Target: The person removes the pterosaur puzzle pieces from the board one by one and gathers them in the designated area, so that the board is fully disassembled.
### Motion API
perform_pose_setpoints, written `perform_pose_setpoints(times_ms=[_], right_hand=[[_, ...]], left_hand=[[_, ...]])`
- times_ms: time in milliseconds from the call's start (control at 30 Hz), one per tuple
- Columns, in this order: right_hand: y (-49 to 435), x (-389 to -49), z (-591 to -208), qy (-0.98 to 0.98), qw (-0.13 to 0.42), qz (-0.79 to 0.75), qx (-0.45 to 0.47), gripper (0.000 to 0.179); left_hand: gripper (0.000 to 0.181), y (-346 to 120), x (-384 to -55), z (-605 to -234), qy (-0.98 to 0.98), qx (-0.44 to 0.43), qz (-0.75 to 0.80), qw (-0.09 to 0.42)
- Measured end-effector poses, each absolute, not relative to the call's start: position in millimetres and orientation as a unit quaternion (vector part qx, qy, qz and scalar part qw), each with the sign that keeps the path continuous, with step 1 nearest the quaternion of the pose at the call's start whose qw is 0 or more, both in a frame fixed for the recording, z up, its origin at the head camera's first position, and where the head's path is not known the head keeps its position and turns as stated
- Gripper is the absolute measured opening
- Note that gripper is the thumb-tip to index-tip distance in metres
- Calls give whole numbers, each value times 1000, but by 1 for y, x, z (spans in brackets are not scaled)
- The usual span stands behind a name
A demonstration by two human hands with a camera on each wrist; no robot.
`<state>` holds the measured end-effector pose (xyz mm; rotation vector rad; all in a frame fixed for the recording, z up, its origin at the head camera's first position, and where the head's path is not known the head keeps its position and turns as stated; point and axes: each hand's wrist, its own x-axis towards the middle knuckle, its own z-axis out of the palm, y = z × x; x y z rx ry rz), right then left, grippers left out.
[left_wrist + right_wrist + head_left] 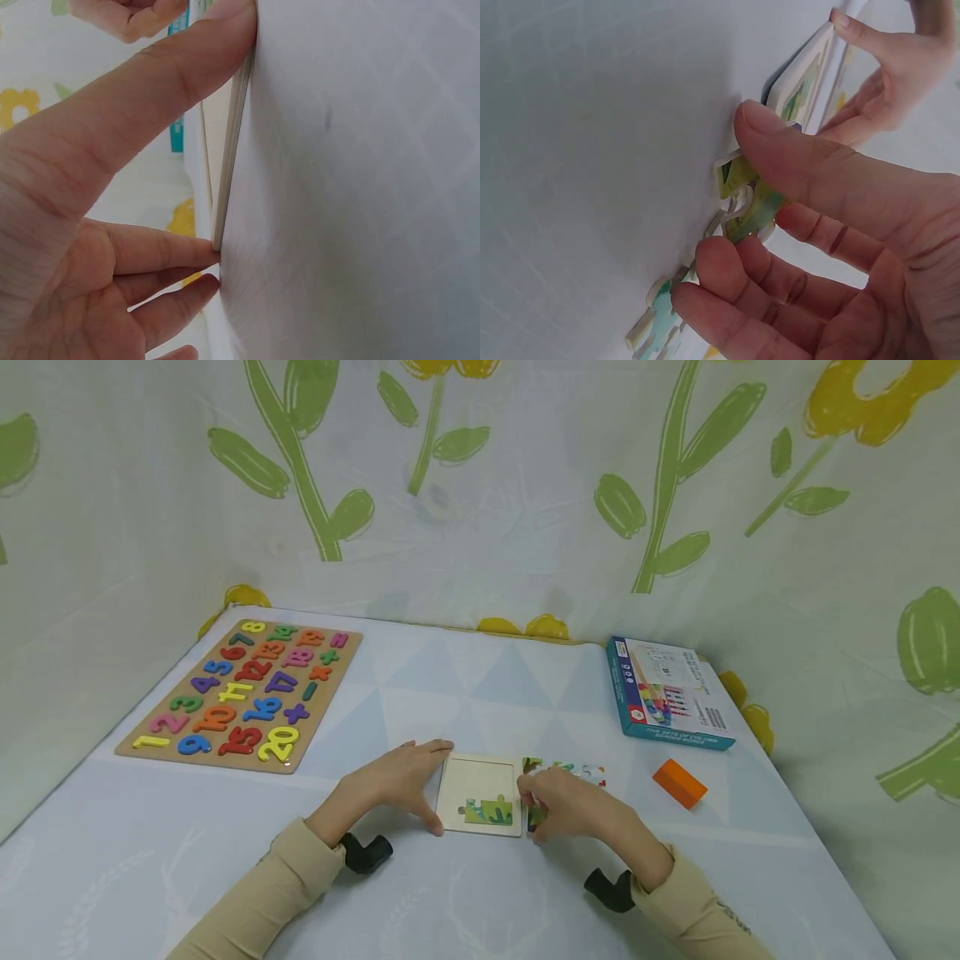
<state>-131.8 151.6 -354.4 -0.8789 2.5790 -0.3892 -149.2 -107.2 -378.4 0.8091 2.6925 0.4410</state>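
Note:
My left hand (390, 783) holds the left side of a square wooden puzzle board (476, 777), its thumb at the near corner and fingertips at the far one. Green jigsaw pieces (489, 811) lie in the lower part of the board's recess. Just right of the board, my right hand (562, 806) pinches a green puzzle piece (761, 210) between thumb and fingers; the hand covers it in the head view. Behind and beneath that hand are more loose pieces (592, 772), partly hidden, also seen as pale and teal pieces (656, 319) in the right wrist view.
An orange block (680, 783) sits to the right of the loose pieces. Farther back lies a teal-edged box (671, 693). At the back left is a number board (243, 693) with colourful numerals. Flowered cloth (487, 543) hangs behind the table.

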Motion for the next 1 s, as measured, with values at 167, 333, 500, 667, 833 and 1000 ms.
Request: perform_pose_setpoints(times_ms=[167,333,500,667,833,1000], right_hand=[[151,-131,-355,921,197,-130,-308,36],[150,-131,-355,924,199,-124,-304,36],[148,-131,-356,925,206,-126,-294,37],[147,-131,-356,927,215,-127,-280,38],[146,-131,-353,928,202,-119,-289,37],[142,-132,-349,932,198,-116,-281,37]], left_hand=[[102,-108,-148,-378,937,277,152,149],[102,-107,-148,-378,937,275,153,150],[102,-107,-149,-380,937,276,154,151],[103,-107,-150,-381,937,277,154,149],[103,-107,-150,-380,936,279,153,150],[103,-107,-149,-379,936,279,152,150]])
